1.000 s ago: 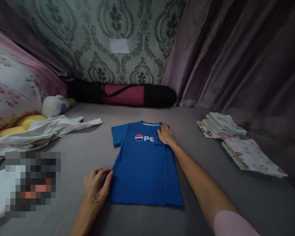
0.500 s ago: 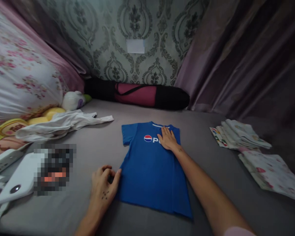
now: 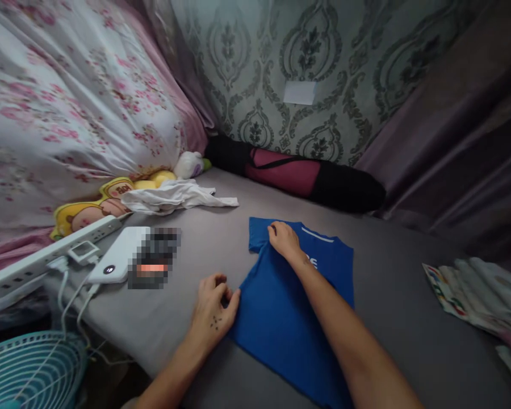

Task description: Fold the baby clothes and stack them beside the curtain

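A blue T-shirt (image 3: 281,318) lies front up on the grey sheet, its right side folded inward and its left sleeve sticking out. My left hand (image 3: 216,309) is at the shirt's left side edge, fingers curled and thumb pinching the cloth there. My right hand (image 3: 283,240) reaches across the chest to the base of the left sleeve, with its fingers closed on the fabric. The right forearm covers most of the printed lettering.
A white power bank (image 3: 121,250) with cables and a power strip (image 3: 51,258) lie left, above a blue fan (image 3: 29,369). Behind are crumpled white clothing (image 3: 174,196), plush toys and a long black-and-pink bag (image 3: 285,173). Folded clothes (image 3: 477,289) are stacked right.
My right hand has moved from flat on the shirt's right chest to the left sleeve's base, its fingers closing on cloth. The left hand stays at the side edge. The view has turned left.
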The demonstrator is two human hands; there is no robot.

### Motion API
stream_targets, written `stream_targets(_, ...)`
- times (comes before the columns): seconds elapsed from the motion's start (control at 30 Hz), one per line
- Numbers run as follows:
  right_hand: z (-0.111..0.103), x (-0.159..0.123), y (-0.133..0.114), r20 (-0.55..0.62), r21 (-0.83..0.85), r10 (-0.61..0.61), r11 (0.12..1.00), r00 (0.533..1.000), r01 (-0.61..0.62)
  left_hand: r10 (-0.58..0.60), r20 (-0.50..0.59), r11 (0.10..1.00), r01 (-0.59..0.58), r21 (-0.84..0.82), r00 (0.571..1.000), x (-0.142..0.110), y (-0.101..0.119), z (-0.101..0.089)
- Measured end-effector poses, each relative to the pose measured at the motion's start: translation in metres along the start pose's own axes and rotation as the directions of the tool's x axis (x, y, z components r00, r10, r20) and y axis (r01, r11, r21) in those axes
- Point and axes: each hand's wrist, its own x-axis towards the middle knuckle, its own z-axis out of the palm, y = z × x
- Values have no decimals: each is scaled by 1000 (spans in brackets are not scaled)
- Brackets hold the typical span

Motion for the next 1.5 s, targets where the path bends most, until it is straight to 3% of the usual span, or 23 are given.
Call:
stream_targets(0.17, 14, 21, -39, 132, 43, 74, 996, 989, -80, -18, -23, 1000, 17, -15, 1000, 0, 0, 0)
stream_targets(0.33, 25, 27, -59, 114, 5, 121, 992, 986, -123, -44, 13, 998, 44, -37, 999, 0, -1, -1)
stream_targets(0.47, 29, 31, -68, 104, 44, 165, 984, 981, -170, -31, 36, 999, 32, -31, 999, 0, -1, -2)
stream_targets(0.7, 31, 40, -63, 131, 338, 273, 892, 953, -301, 3, 61, 1000, -1, -31, 998, -1, -3, -3)
stream_targets(0.8, 27, 43, -45, 146, 503, 350, 779, 925, -374, -3, 110, 999, 8, -49, 994, -2, -3, -7)
stream_targets(0.93, 17, 40, -15, 219, 735, 420, 522, 880, -433, -15, 165, 996, 29, -79, 986, -2, 2, -14)
stream_targets(1.1, -1, 24, 18, 312, 893, 440, 169, 842, -418, -42, 280, 983, 90, -161, 959, -5, 27, -20)
stream_targets(1.2, -9, 13, 34, 330, 925, 459, 16, 825, -379, 16, 354, 974, 66, -219, 935, -10, 45, -20)
stream_targets(1.33, -13, 2, 55, 321, 944, 495, -104, 807, -312, 210, 370, 948, -97, -302, 905, -18, 62, -10)
stream_targets(1.5, -12, -12, 78, 310, 950, 548, -149, 777, -274, 346, 437, 923, -219, -315, 830, -25, 68, 9)
